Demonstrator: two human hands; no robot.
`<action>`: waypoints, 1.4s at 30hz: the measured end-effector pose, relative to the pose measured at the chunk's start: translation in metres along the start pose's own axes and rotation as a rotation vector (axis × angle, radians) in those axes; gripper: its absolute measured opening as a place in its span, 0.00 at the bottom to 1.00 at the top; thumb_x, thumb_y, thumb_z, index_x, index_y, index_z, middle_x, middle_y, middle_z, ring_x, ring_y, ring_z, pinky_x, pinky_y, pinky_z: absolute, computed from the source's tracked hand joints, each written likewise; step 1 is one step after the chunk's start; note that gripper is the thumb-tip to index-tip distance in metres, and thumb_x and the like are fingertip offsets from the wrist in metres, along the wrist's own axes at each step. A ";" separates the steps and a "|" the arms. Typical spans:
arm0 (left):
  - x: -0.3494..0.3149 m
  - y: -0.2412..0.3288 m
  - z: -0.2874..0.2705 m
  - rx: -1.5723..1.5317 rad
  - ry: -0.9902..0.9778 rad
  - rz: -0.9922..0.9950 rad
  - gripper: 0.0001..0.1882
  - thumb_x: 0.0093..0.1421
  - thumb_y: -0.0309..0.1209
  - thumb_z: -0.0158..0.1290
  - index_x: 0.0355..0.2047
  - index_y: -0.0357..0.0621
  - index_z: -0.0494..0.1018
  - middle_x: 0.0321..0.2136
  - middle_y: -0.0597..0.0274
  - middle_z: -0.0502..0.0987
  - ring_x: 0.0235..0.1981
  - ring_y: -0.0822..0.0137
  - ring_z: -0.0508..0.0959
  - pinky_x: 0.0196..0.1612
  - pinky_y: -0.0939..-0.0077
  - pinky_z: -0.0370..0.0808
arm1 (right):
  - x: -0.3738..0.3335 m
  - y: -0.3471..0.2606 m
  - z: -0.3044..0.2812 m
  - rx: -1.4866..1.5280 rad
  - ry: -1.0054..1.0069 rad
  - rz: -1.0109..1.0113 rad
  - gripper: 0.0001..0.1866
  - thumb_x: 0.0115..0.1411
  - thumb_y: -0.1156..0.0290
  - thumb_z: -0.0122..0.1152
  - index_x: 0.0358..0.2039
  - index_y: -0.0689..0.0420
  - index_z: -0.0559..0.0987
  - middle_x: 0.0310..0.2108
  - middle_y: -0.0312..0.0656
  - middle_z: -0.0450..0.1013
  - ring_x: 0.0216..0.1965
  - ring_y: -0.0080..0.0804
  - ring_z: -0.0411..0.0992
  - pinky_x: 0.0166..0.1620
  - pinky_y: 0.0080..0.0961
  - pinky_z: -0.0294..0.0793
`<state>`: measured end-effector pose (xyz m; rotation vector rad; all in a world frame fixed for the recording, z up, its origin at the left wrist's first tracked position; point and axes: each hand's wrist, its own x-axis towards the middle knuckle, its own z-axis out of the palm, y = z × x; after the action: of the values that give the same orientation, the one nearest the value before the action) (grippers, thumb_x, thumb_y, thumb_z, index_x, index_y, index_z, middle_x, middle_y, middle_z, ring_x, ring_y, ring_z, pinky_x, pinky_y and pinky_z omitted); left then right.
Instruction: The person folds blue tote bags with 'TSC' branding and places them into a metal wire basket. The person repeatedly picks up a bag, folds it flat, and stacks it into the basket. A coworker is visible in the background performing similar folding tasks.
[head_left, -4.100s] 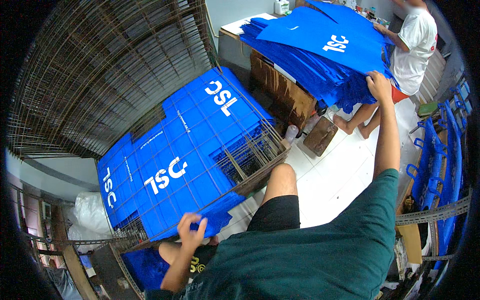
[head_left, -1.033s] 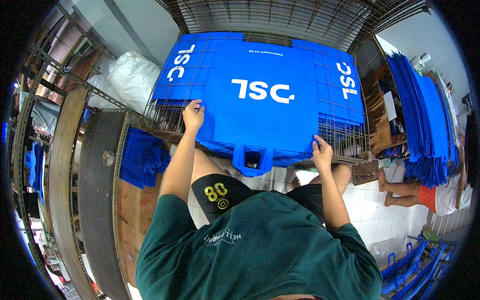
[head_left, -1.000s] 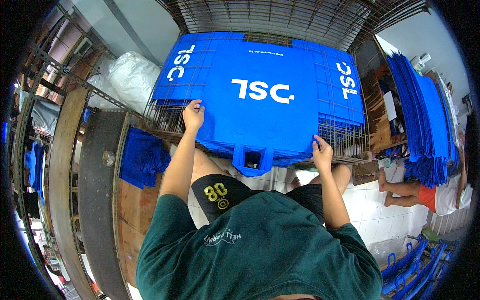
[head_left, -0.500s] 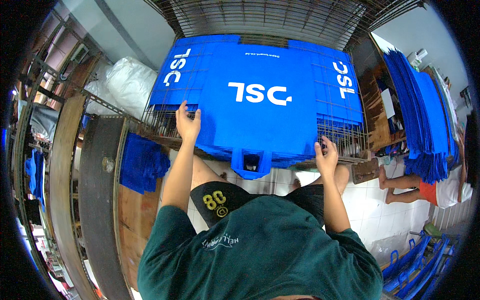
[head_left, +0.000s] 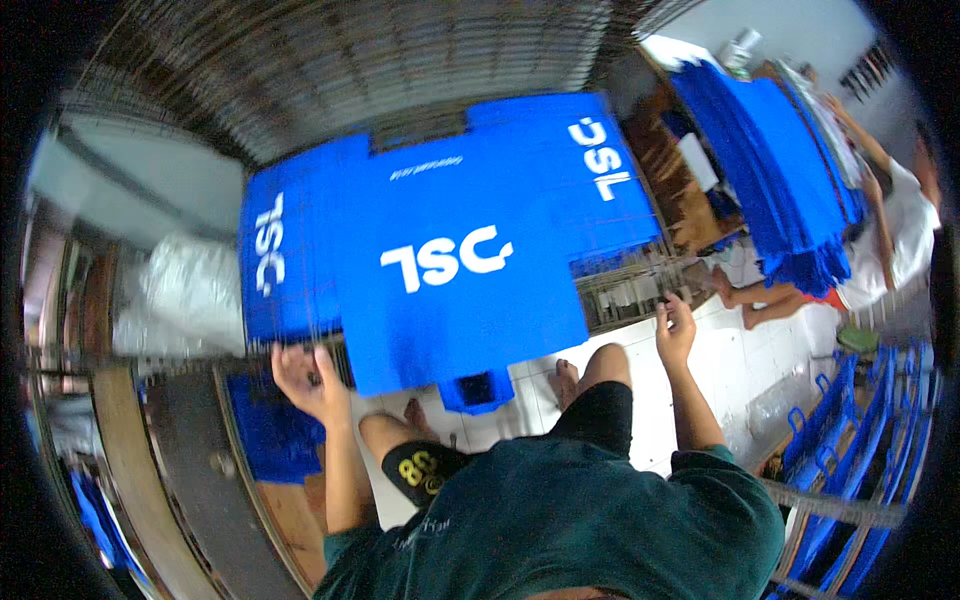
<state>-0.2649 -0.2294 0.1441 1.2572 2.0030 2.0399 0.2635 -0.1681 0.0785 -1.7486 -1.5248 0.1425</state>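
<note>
A flat blue fabric panel with white print [head_left: 450, 315] lies on top of a wire drying rack in front of me. Its near end has a tab with a cut-out [head_left: 480, 392]. More blue printed panels show at its left [head_left: 290, 235] and right [head_left: 565, 170], with thin rack wires across them. My left hand [head_left: 312, 382], blurred, is by the near left corner of the panels, fingers apart and nothing held. Off the rack's near right side is my right hand [head_left: 676, 335], its fingers loosely bent and apart, with nothing visible in them.
Wire racks [head_left: 400, 60] rise behind the panels. Clear plastic-wrapped bundles [head_left: 190, 295] lie at left, above shelving [head_left: 185, 450]. A pile of blue fabric [head_left: 770, 170] hangs at right beside another person [head_left: 900, 240]. Blue bags with handles [head_left: 840, 440] stand at lower right.
My view has swung and tilted, so the panels appear lower and further left. Both hands have moved outward from the middle panel's sides, and more floor shows beneath the panel's near end.
</note>
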 end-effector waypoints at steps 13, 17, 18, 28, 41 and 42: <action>0.093 0.110 0.006 -0.094 -0.620 -0.031 0.30 0.55 0.23 0.54 0.56 0.33 0.55 0.31 0.63 0.66 0.27 0.74 0.62 0.31 0.80 0.62 | -0.252 -0.074 -0.379 -0.797 -0.265 1.509 0.24 0.47 0.59 0.57 0.45 0.54 0.74 0.47 0.51 0.70 0.50 0.48 0.68 0.50 0.40 0.69; 0.059 0.166 0.052 -0.238 -0.806 -0.018 0.29 0.54 0.23 0.55 0.55 0.34 0.57 0.28 0.64 0.66 0.25 0.74 0.62 0.29 0.80 0.61 | -0.363 -0.156 -0.464 -0.836 -0.004 2.084 0.29 0.51 0.57 0.57 0.54 0.48 0.68 0.58 0.43 0.60 0.60 0.42 0.58 0.56 0.43 0.62; 0.042 0.176 0.061 -0.236 -0.859 0.004 0.29 0.54 0.23 0.55 0.54 0.34 0.57 0.27 0.64 0.66 0.25 0.74 0.63 0.29 0.80 0.61 | -0.359 -0.179 -0.477 -0.822 0.039 2.244 0.28 0.53 0.57 0.54 0.55 0.47 0.66 0.58 0.42 0.59 0.60 0.43 0.57 0.55 0.49 0.62; -0.116 0.081 0.154 0.156 -2.014 0.363 0.21 0.46 0.31 0.62 0.41 0.43 0.72 0.20 0.61 0.75 0.18 0.69 0.72 0.24 0.73 0.70 | -0.508 -0.214 -0.497 -0.401 0.122 2.784 0.34 0.52 0.50 0.55 0.60 0.41 0.61 0.63 0.39 0.49 0.64 0.43 0.46 0.58 0.54 0.52; -0.194 0.305 0.306 -0.092 -2.111 0.739 0.25 0.49 0.33 0.60 0.48 0.42 0.69 0.27 0.58 0.75 0.23 0.69 0.73 0.31 0.74 0.72 | -0.579 -0.269 -0.401 -0.563 0.378 2.466 0.51 0.44 0.48 0.65 0.64 0.37 0.45 0.65 0.44 0.45 0.64 0.48 0.46 0.58 0.54 0.55; -0.206 0.315 0.297 -0.109 -2.135 0.760 0.26 0.49 0.33 0.60 0.49 0.42 0.69 0.28 0.58 0.75 0.24 0.69 0.73 0.31 0.74 0.72 | -0.585 -0.277 -0.402 -0.560 0.355 2.448 0.52 0.44 0.48 0.66 0.64 0.36 0.45 0.65 0.45 0.45 0.65 0.49 0.45 0.59 0.54 0.54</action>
<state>0.1932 -0.1477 0.2609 2.3638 0.2891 -0.0938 0.1116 -0.8846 0.2876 -2.6730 1.5627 0.5138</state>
